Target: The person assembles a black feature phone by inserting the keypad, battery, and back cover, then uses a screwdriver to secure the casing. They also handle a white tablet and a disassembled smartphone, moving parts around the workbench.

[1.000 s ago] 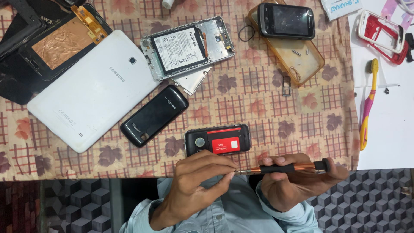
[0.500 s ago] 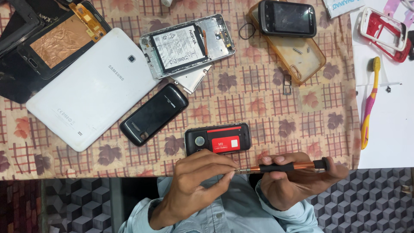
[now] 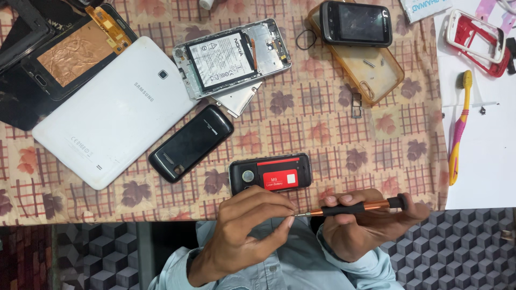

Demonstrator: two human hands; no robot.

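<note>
My right hand [image 3: 365, 228] grips a small screwdriver [image 3: 357, 207] with a copper and black handle, held level at the table's near edge with its tip pointing left. My left hand [image 3: 252, 228] pinches that metal tip [image 3: 301, 214] between thumb and fingertips; anything tiny held there is hidden. Just beyond both hands lies a black phone [image 3: 270, 173] with its back off, showing a red battery label.
On the patterned tablecloth [image 3: 322, 134] lie a black back cover [image 3: 191, 142], a white tablet [image 3: 107, 113], an opened silver phone [image 3: 231, 56], a copper-backed screen panel [image 3: 70, 51], and a black phone [image 3: 355, 24] on a clear amber case [image 3: 376, 78]. On a white sheet [image 3: 484, 161] at right lie a toothbrush [image 3: 459, 129] and a red frame [image 3: 478, 37].
</note>
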